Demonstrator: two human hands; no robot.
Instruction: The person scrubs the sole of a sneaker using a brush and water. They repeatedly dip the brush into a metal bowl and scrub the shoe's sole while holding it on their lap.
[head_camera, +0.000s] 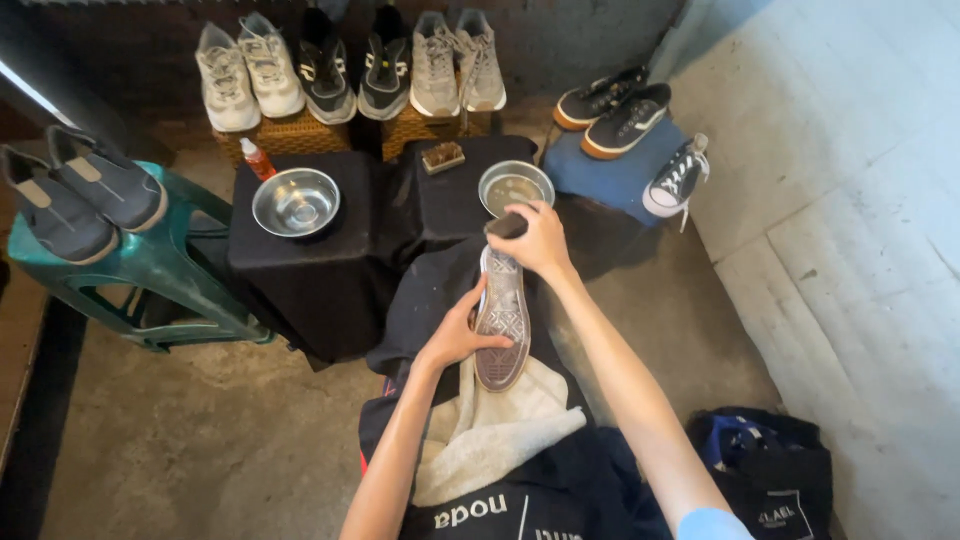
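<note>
My left hand (458, 335) grips a sneaker (502, 325) turned sole up over my lap, its grey patterned sole facing me. At the toe end of that sole, my right hand (538, 238) is closed around a small dark brush (506, 226). A white towel (490, 425) lies under the shoe on my dark apron. Just beyond the right hand stands a metal bowl (514, 184) holding cloudy liquid.
A second metal bowl (296, 201), an orange bottle (257, 158) and a wooden brush (443, 157) sit on black-draped stands. Several pairs of sneakers line the back. A green stool (150, 262) carries grey shoes at left. A dark bag (765, 465) lies at right.
</note>
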